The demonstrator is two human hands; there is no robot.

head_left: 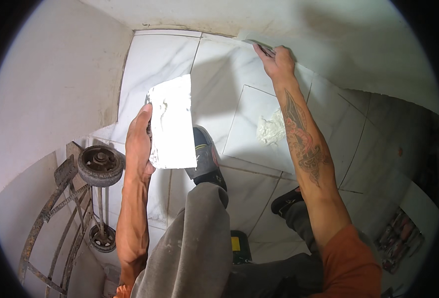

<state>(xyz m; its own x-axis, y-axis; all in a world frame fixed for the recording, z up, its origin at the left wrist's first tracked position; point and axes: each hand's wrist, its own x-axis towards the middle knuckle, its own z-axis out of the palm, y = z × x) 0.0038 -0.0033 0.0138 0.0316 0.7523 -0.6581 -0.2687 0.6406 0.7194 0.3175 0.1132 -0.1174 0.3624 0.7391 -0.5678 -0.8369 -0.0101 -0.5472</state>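
My left hand (140, 140) grips a wide flat blade (171, 121), bright white and smeared with paste along its edge, held above my left shoe. My right hand (276, 59) is closed on a thin putty knife (256, 43), which is at the bottom of the wall (259, 17) along the tiled floor (212, 67). Under my right forearm a lump of white paste (270, 126) lies on a square loose tile (244, 134).
A rusty hand truck (68, 193) with two black wheels stands against the left wall (68, 79). A dark green and yellow object (239, 246) sits between my legs. My shoes (202, 151) rest on the marble-patterned floor. Cluttered items (401, 238) are at the lower right.
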